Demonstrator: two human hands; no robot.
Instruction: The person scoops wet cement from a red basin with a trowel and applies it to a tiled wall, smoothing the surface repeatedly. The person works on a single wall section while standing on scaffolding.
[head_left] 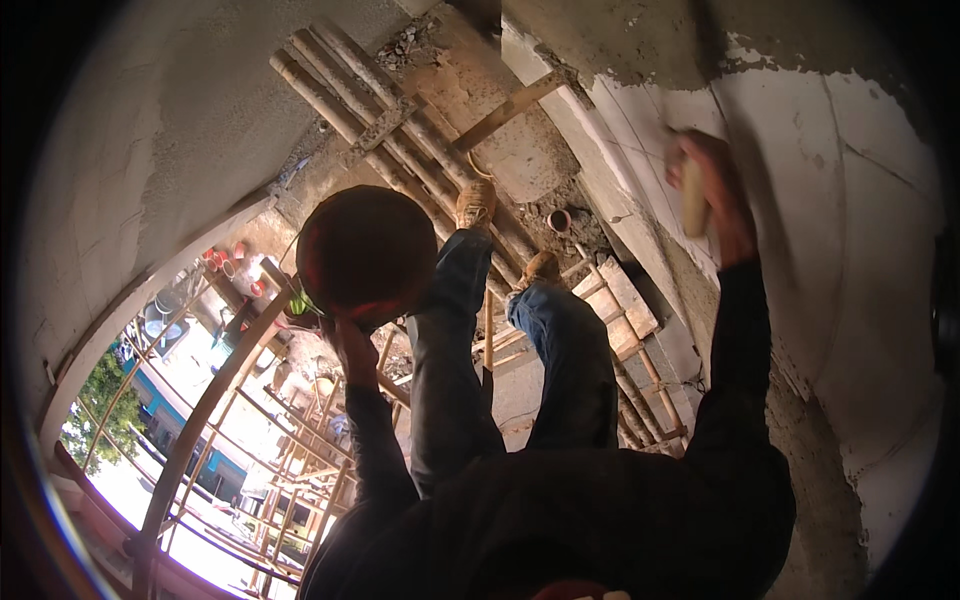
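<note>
My left hand [354, 352] is closed at the near rim of a round, dark pan [366, 250], holding it out in front of my left leg. What lies inside the pan is too dark to make out. Up on the right, my right hand [712, 175] grips a tool with a pale, rounded handle [694, 205]. Its working end is smeared by motion and partly hidden, so I cannot tell its exact kind. That hand is close to the wall [800, 190], which has a pale surface below a rough grey plaster band.
My shoes stand on bamboo poles [400, 150] tied as scaffolding. Below lie rubble and a small reddish pot [559, 220]. A curved opening on the left looks onto more bamboo scaffolding [290, 490]. A grey wall [200, 120] rises at upper left.
</note>
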